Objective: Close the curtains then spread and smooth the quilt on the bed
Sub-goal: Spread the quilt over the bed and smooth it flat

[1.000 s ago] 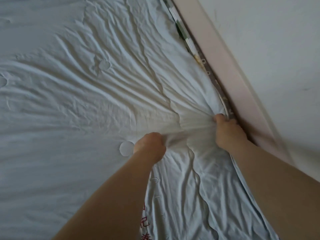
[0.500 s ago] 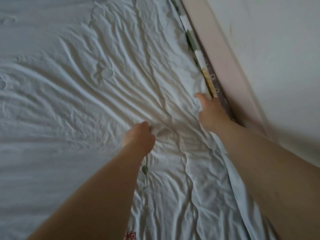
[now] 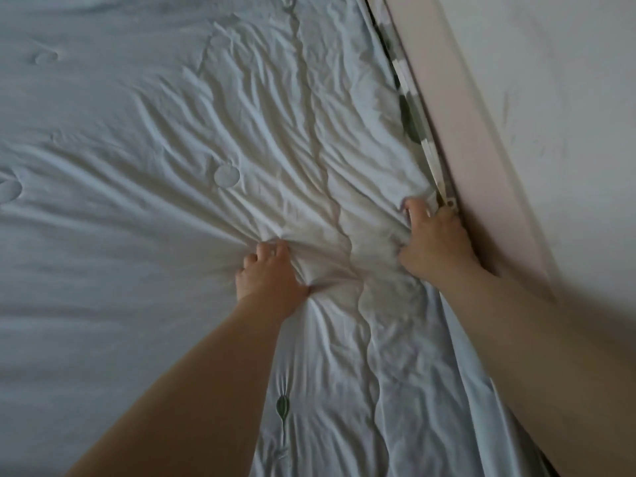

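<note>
A pale white quilt with stitched circles and a small green leaf motif covers the bed and fills most of the view. It is heavily creased around the middle, with a seam running top to bottom. My left hand pinches a bunch of quilt fabric left of that seam. My right hand grips the quilt's right edge, next to the bed frame. Folds fan out from both hands. No curtains are in view.
A pinkish bed rail runs diagonally along the quilt's right edge, with a green and white patterned sheet showing in the gap. A plain white wall stands beyond the rail.
Half a second ago both hands lay loosely on the quilt, fingers partly extended. Now both have closed on bunched fabric, a little farther up the bed than one second ago.
</note>
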### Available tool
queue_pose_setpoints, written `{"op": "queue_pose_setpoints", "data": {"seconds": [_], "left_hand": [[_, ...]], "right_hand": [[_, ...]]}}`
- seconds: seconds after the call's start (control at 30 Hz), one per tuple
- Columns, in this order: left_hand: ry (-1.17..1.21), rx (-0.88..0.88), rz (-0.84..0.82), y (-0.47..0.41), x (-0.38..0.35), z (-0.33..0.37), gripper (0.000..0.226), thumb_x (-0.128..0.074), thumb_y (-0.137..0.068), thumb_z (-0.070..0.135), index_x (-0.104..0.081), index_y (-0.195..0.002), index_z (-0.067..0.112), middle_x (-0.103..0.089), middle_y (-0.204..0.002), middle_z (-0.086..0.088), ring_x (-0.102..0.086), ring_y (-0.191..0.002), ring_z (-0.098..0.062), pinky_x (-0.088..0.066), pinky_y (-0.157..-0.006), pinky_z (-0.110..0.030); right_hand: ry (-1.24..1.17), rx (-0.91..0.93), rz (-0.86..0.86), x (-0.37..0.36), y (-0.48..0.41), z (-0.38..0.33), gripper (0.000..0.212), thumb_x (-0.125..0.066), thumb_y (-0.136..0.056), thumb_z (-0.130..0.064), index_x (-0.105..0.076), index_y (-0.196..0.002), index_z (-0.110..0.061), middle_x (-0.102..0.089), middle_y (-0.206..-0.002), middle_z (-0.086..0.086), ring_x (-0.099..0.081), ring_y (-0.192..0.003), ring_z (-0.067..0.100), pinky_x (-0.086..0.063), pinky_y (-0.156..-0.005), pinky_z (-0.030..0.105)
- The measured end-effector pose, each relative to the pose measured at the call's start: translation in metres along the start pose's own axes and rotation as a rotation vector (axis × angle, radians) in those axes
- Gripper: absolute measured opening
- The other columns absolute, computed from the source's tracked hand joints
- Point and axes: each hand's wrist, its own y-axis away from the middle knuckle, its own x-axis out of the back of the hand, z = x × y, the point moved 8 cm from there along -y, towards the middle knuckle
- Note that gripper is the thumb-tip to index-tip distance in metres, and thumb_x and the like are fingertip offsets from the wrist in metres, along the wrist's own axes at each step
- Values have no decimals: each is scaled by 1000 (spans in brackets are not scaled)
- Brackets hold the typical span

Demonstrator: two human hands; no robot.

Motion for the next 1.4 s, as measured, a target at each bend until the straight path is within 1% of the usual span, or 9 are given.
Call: {"op": "queue_pose_setpoints", "data": {"seconds": [0.37,0.57,0.73,0.83,0.93,1.0,1.1,1.2,1.4], "left_hand": [[-208,-27,-196,-73,2,9,131,-88,-40,58,-22,-145,16,-37,-139,-8,-44,-129,-27,-41,-103,-39],[-249,-50,-269,-89,3,14,125,-89,-34,58,-31,-137,18,-42,-135,-10,-48,-125,-29,-44,-99,-41],[22,-184,44,-89,38,13,90,-68,-54,77,-42,-123,25,-47,-128,0,-45,-121,-25,-39,-99,-40],[-67,-135,331,-96,52,-11,88,-43,-73,80,-28,-142,26,-27,-147,-5,-22,-138,-27,-16,-113,-46],[-81,-59,231,-111,28,-23,81,-21,-86,73,2,-151,31,7,-160,-1,10,-146,-27,4,-114,-58],[-67,-39,223,-117,14,-22,81,-15,-87,71,10,-151,29,15,-159,-1,16,-146,-27,7,-113,-60],[-37,-41,310,-119,10,-22,82,-14,-84,72,7,-151,29,11,-160,-1,13,-146,-26,7,-113,-61],[-42,-50,382,-120,9,-24,84,-16,-82,73,0,-152,29,1,-161,-3,5,-147,-28,4,-112,-62],[-54,-36,380,-121,8,-23,84,-22,-81,71,-8,-152,29,-8,-160,-5,-3,-147,-29,-2,-113,-63]], "right_hand": [[-117,128,-152,5,-93,-53,80,-58,-82,-13,-14,-143,-39,-26,-135,22,-41,-115,42,-41,-88,41],[77,167,121,37,-120,-41,36,-36,-97,-15,-44,-132,-24,-46,-119,23,-56,-98,43,-44,-78,41],[176,15,140,25,-131,-9,48,-31,-98,-10,-32,-145,-18,-39,-123,32,-56,-95,46,-45,-81,47],[247,27,263,16,-134,-34,46,-33,-97,-5,-36,-143,-4,-31,-138,36,-41,-118,48,-32,-100,52],[209,247,473,28,-124,-91,45,-43,-90,-7,-47,-132,7,-25,-150,31,-28,-137,47,-19,-111,58],[179,483,330,3,-121,-131,56,-41,-90,-19,-35,-142,0,-13,-156,24,-13,-145,39,-5,-116,52],[175,316,141,-23,-148,-107,71,-31,-94,-49,-15,-151,-9,-3,-159,17,-1,-147,30,3,-119,47],[184,130,137,-24,-173,-74,81,-28,-92,-55,-9,-151,-3,-4,-159,18,-2,-148,30,0,-120,43],[87,365,270,-15,-186,-131,74,-34,-90,-49,-26,-147,-2,-21,-155,21,-17,-145,34,-7,-120,45]]}}
